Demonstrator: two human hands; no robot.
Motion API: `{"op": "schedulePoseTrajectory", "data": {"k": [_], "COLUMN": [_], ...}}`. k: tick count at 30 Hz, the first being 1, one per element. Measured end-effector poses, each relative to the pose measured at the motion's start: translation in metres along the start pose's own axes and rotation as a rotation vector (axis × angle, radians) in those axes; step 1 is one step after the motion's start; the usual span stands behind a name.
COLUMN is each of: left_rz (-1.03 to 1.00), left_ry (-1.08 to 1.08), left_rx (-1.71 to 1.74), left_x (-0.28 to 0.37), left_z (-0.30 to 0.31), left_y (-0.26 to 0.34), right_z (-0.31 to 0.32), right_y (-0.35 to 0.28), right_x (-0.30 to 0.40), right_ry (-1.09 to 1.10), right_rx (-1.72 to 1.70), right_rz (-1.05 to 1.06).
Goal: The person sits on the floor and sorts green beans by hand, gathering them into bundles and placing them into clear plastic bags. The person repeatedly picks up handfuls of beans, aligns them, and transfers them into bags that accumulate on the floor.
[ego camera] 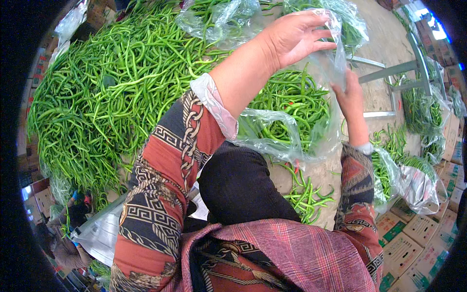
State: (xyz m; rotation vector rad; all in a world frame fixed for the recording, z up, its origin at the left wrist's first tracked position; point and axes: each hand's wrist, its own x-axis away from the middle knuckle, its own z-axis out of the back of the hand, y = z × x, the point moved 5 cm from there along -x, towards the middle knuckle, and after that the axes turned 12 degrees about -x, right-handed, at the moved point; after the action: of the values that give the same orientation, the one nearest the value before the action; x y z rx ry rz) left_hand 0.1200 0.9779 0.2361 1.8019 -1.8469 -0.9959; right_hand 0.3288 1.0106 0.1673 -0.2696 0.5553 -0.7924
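Observation:
In front of my legs sits a clear plastic bag of long green chili peppers, its film spread around the pile. My left hand reaches across to the raised edge of the film and holds it at the fingertips, the other fingers spread. Lower and to the right, my right hand grips the same film, which stretches upright between both hands. A few red peppers show among the green ones. The right fingertips are partly hidden behind the plastic.
A large heap of green peppers covers the left. More filled plastic bags lie beyond my left arm. A metal frame stands at the right, near bagged peppers and printed cartons. Loose peppers lie by my knee. Another person is at lower left.

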Motion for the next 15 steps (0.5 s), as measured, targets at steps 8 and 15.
{"op": "schedulePoseTrajectory", "data": {"k": [8,15], "left_rz": [-0.076,0.379], "left_ry": [-0.077,-0.102], "left_rx": [-2.028,-1.721], "left_x": [0.036,0.043], "left_z": [0.051,0.092], "left_y": [-0.040,-0.113], "right_z": [-0.030,-0.008], "right_y": [0.049,0.074], "right_x": [0.039,0.041], "right_ry": [-0.161,-0.113], "right_rx": [-1.828,-1.374], "right_rz": [-0.857,-0.874]}}
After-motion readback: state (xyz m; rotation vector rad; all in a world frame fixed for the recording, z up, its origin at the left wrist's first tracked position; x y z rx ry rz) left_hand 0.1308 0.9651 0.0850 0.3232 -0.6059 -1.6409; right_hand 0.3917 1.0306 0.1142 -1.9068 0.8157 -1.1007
